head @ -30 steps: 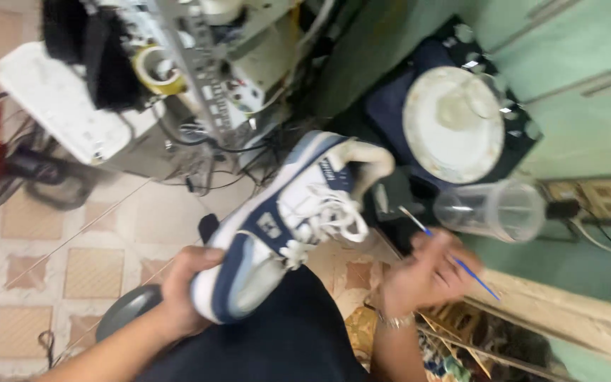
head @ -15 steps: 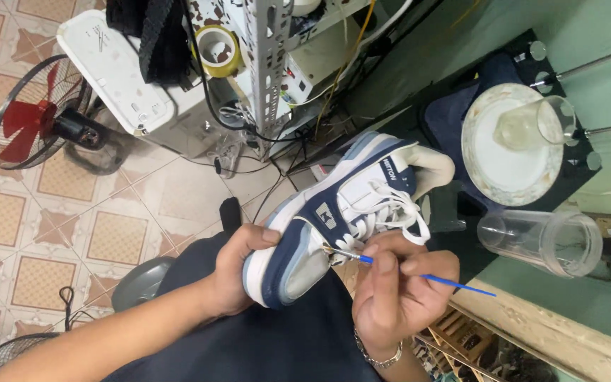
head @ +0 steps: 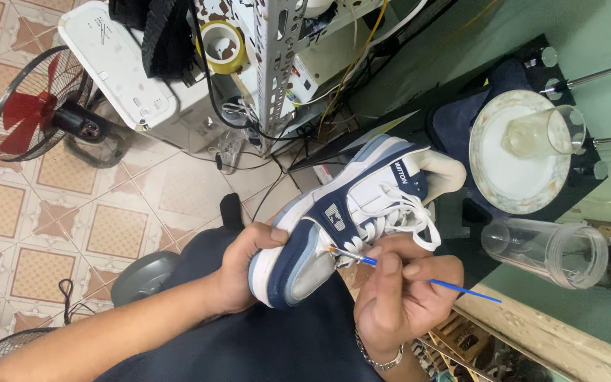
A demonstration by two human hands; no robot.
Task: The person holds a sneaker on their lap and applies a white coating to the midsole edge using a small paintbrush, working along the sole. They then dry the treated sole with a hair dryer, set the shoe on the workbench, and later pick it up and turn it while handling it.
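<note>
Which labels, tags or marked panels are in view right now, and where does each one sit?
Navy tongue tag with white lettering: top of the navy, white and grey sneaker held by the left hand.
Navy side patch with white emblem: sneaker's side, just above the thin blue-handled brush in the right hand.
White appliance panel with small dark markings: floor, upper left.

Centre: the sneaker was white and navy with a pale blue toe and white laces. The brush handle was blue. Upper left: the fan had red blades. Left: floor tiles showed tan diamond patterns.
</note>
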